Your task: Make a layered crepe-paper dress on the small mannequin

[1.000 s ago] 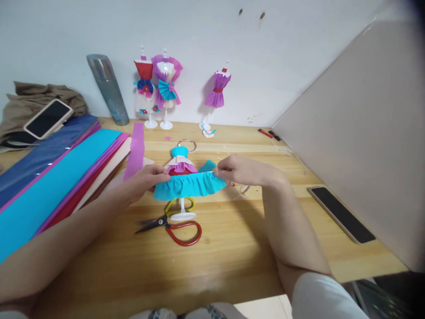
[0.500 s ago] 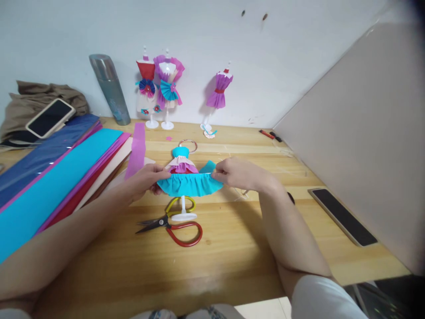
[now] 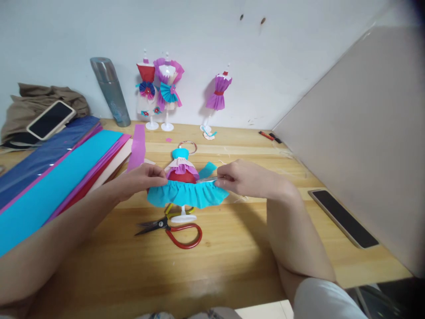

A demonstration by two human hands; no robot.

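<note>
A gathered turquoise crepe paper ruffle (image 3: pixel 189 195) is stretched between my hands, in front of a small dress form (image 3: pixel 182 165). The form wears a turquoise top and tiers of pale pink, purple and red. My left hand (image 3: pixel 148 176) pinches the ruffle's upper left edge. At the upper right edge, my right hand (image 3: pixel 234 176) has its fingers closed on the ruffle; a thin pale line runs along the edge there. Behind it lies a turquoise paper piece (image 3: pixel 208 169). Scissors (image 3: pixel 175 228) with one red and one yellow handle lie by the form's white base.
Colored crepe paper sheets (image 3: pixel 76 164) cover the left side, beside a phone (image 3: pixel 51 119) on brown cloth. A steel flask (image 3: pixel 111 91) and dressed mini forms (image 3: pixel 168 91) stand along the wall. Another phone (image 3: pixel 343 218) lies at right. A ring (image 3: pixel 187 147) sits behind the form.
Both hands have come slightly nearer to me with the ruffle, which now hangs lower on the form and shows more of the red tier. The left hand has shifted a little right along its edge.
</note>
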